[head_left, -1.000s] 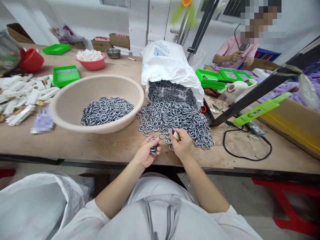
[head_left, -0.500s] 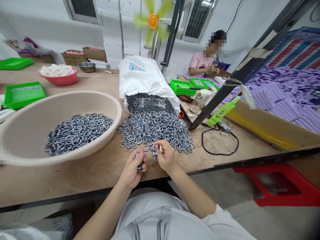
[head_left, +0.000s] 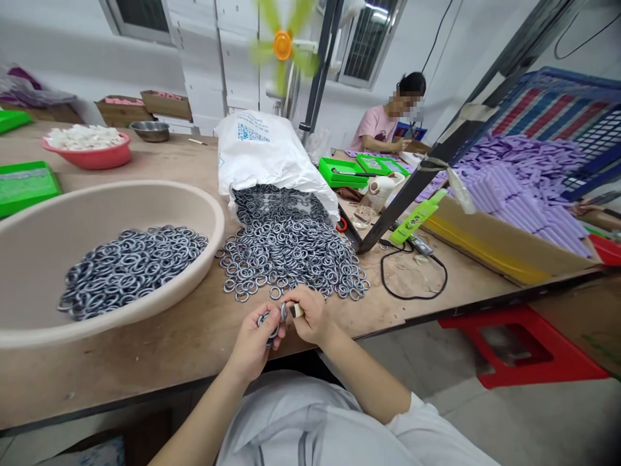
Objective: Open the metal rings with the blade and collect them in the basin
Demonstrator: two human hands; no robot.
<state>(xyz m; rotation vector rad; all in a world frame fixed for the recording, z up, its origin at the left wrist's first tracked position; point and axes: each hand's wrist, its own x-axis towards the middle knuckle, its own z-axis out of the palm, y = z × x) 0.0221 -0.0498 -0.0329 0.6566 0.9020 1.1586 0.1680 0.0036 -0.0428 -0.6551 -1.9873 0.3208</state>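
Note:
My left hand (head_left: 253, 342) is closed around several dark grey rings (head_left: 268, 327) just over the table's front edge. Close beside it, my right hand (head_left: 313, 318) pinches one grey ring (head_left: 284, 312) at its fingertips, right by the left hand's fingers. A small pale block (head_left: 296, 310) with a dark end is tucked in that same right hand; its full shape is hidden. Beyond both hands lies a heap of grey rings (head_left: 295, 249), spilling from the mouth of a white sack (head_left: 269, 155). More rings (head_left: 130, 268) fill part of a large beige basin (head_left: 194, 194) on the left.
A slanted dark metal post (head_left: 398, 194) rises right of the heap, near a green bottle (head_left: 417, 219) and a black cable (head_left: 412, 298). Purple pieces (head_left: 514, 188) fill a cardboard box at right. Behind, a person (head_left: 378, 126) sits near green trays (head_left: 344, 171); a fan (head_left: 282, 45) spins.
My right hand has come left from the heap's front edge to my left hand, now with a ring at its fingertips. The view has turned slightly right.

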